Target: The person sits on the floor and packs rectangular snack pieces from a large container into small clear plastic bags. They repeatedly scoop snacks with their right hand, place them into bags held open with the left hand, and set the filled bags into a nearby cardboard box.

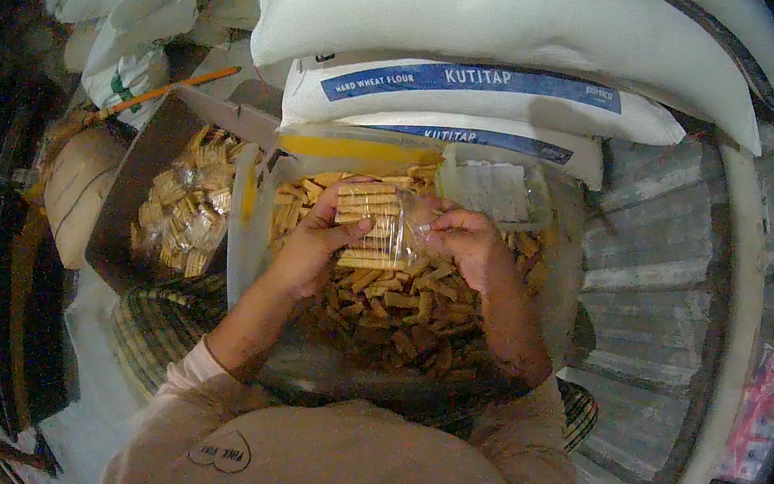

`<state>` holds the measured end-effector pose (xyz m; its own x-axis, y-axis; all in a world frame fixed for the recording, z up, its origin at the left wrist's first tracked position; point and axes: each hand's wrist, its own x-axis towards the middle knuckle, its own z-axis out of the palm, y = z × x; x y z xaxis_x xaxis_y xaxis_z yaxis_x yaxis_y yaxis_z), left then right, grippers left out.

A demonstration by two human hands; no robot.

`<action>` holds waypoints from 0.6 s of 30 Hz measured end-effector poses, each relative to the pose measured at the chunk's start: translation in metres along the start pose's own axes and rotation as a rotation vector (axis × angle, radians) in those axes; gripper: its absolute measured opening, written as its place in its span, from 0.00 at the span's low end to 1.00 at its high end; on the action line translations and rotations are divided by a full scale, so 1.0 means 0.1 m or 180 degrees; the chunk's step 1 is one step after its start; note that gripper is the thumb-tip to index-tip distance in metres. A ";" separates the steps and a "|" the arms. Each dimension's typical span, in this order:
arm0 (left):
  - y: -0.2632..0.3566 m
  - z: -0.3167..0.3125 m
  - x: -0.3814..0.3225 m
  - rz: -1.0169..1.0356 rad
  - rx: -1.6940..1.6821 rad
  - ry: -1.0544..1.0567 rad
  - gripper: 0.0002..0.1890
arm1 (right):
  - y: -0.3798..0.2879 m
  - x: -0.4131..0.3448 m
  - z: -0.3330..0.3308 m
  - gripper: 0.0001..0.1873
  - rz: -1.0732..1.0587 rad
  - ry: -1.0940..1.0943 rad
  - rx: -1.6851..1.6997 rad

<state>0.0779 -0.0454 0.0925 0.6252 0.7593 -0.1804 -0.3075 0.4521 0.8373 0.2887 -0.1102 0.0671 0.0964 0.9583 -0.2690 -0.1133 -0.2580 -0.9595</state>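
My left hand (309,252) grips a clear plastic pack (383,245) of biscuit sticks, laid in a row, with the thumb across its front. At the pack's right end, the fingertips of my right hand (473,248) pinch the loose plastic. Both hands are above a large translucent plastic bin (567,278). Loose biscuit sticks (414,307) are heaped inside it. A smaller clear tub (544,198) sits in the bin's far right corner, holding what looks like white sheets or thin plastic bags (495,183).
To the left stands an open cardboard box (119,207) with several filled packs (186,218). Stacked flour sacks (472,88) lie behind the bin. An orange stick (184,84) slants past the box. Corrugated sheeting (651,299) is at right; striped fabric (153,327) shows below the bin.
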 end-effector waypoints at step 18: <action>0.12 0.03 -0.10 0.0021 0.0171 -0.0302 0.24 | 0.15 -0.11 0.28 0.07 0.0536 -0.0637 0.2034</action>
<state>0.0698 -0.0486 0.1060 0.6892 0.7133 -0.1272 -0.2745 0.4195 0.8653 0.2578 -0.1210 0.0583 -0.1510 0.9316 -0.3306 -0.6773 -0.3411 -0.6518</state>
